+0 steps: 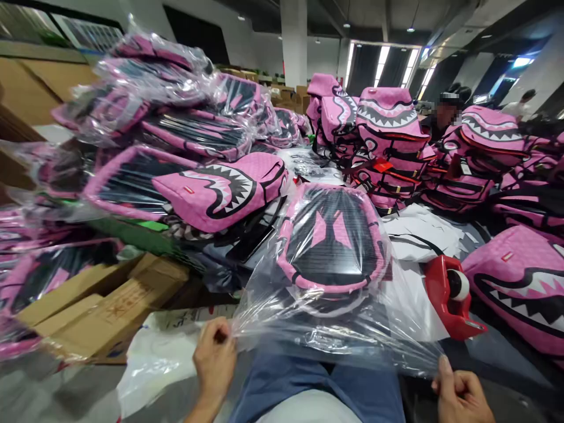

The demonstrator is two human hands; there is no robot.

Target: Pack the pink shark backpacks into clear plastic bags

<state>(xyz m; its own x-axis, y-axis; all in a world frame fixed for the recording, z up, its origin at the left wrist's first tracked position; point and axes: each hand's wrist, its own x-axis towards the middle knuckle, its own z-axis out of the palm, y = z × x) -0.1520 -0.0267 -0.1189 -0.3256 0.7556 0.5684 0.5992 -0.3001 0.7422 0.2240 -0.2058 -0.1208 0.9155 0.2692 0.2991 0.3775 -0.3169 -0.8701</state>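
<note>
A pink and black backpack [326,247] lies inside a clear plastic bag [317,326] on the table in front of me, its dark back panel facing up. The bag's near edge is stretched wide between my hands. My left hand [215,358] pinches the left corner of the plastic. On the other side, my right hand [460,390] is closed on the right corner. Close to the bag's right side sits a red tape dispenser [447,299] with a white roll. To the left, another pink backpack [229,188] with a shark-mouth print rests on dark straps.
Plastic-wrapped backpacks [167,111] are heaped at the left, above an open cardboard box [110,305]. Stacked pink backpacks [388,141] fill the back right, with a person [445,111] behind them. White paper sheets [409,232] and a shark-print backpack [524,288] lie at the right.
</note>
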